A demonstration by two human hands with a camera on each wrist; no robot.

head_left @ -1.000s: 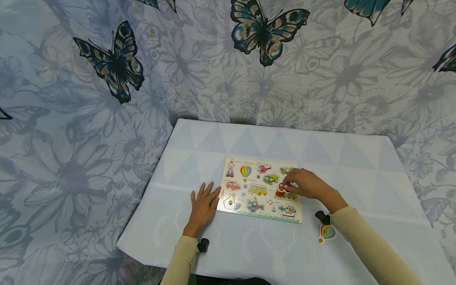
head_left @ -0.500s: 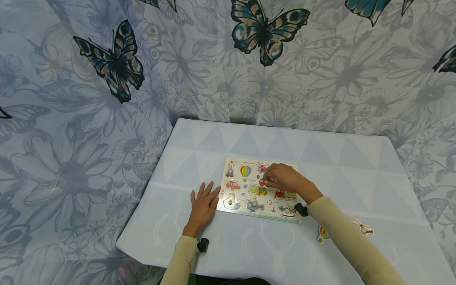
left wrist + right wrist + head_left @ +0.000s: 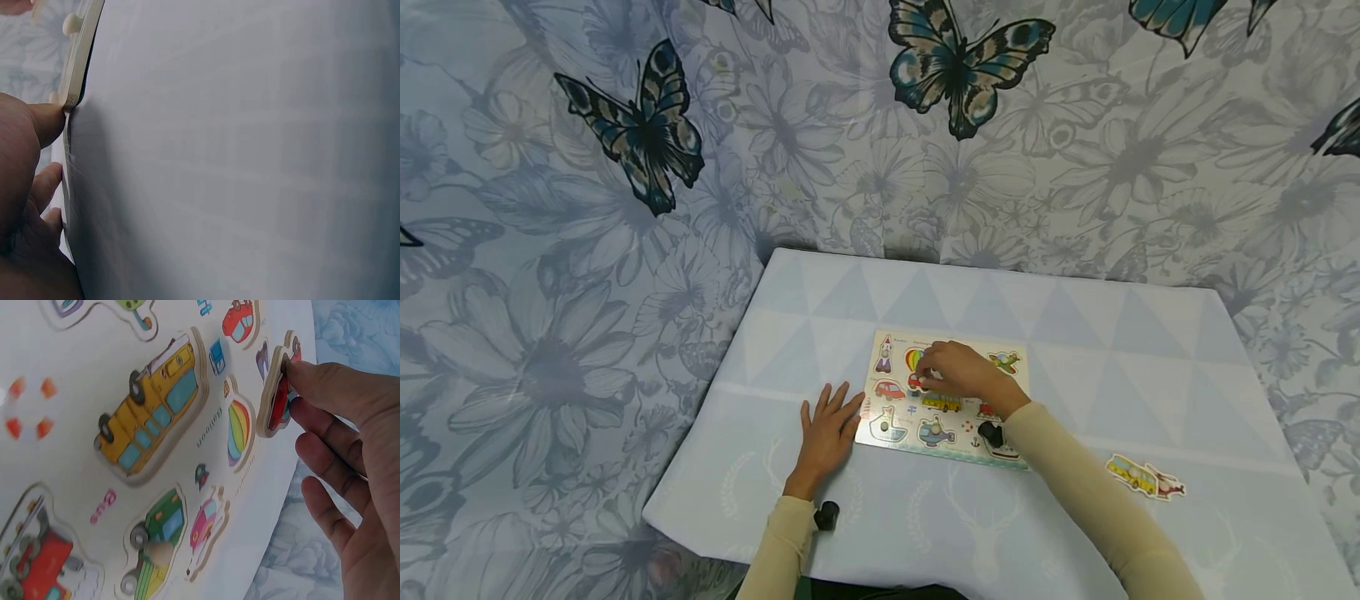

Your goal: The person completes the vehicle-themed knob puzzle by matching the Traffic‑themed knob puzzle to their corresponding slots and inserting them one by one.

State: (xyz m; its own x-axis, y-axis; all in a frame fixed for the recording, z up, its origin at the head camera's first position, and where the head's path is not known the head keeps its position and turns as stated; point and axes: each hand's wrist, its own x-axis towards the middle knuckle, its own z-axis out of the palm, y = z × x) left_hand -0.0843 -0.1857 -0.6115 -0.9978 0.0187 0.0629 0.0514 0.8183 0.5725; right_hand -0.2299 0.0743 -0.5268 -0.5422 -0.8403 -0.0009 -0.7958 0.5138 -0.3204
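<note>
A wooden puzzle board printed with vehicles lies on the table. My right hand hovers over its upper middle, pinching a red car puzzle piece between thumb and fingers. In the right wrist view that piece is tilted, close by the balloon recess. The bus recess and a green truck piece with a knob show there too. My left hand rests on the table with fingers spread, one digit against the board's left edge.
At the right of the board, a yellow bus piece and a helicopter piece lie overlapping on the patterned tablecloth. My right forearm hides part of the table. A butterfly-patterned wall stands behind the table.
My right hand has carried the red car piece leftward across the board, from over the train toward the balloon. The loose bus and helicopter pieces have come into sight; the balloon piece is now hidden.
</note>
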